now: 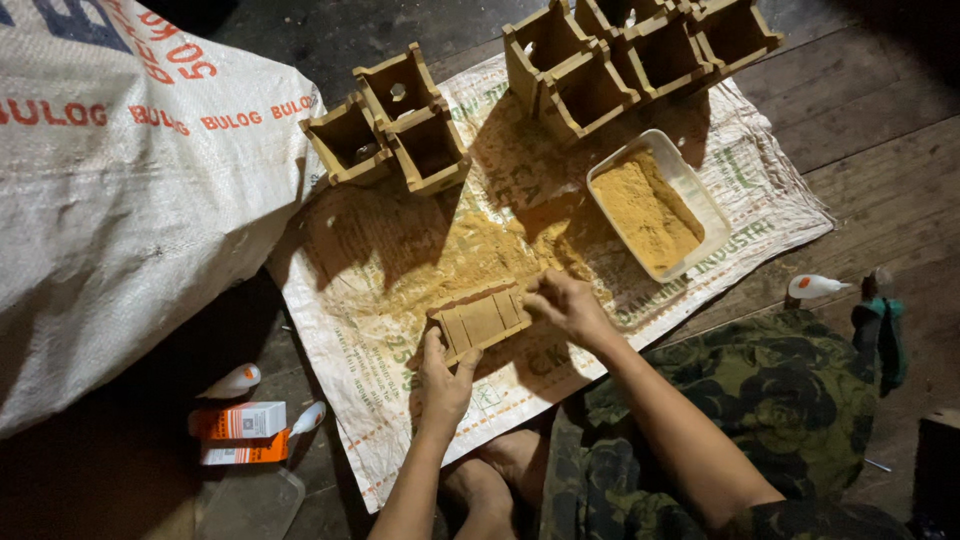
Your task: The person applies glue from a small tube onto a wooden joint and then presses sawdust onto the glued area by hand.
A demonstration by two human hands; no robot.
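Head cam, looking down: I see both hands on a small slatted wooden panel lying on a woven plastic sheet spread over a dark plank floor. Left hand sits at the panel's near-left corner, thumb and fingers closed on its edge. Right hand is at the panel's right end, fingers curled down onto it; looks like a pinch on the end, but I can't tell for sure whether it's gripping or just pressing. Yellow-brown sawdust is scattered on the sheet just beyond the panel.

Past that, right of centre, a white rectangular tray w/ more of the same powder inside. Two clusters of small open wooden boxes: one at the sheet's upper left, another along the top edge.

Left side: big white woven sack w/ red print. Near-left on the floor, two orange-white cartons and two small white tubes beside them. Another white tube lies far right on the planks. Camo-pattern trousers fill the lower right.
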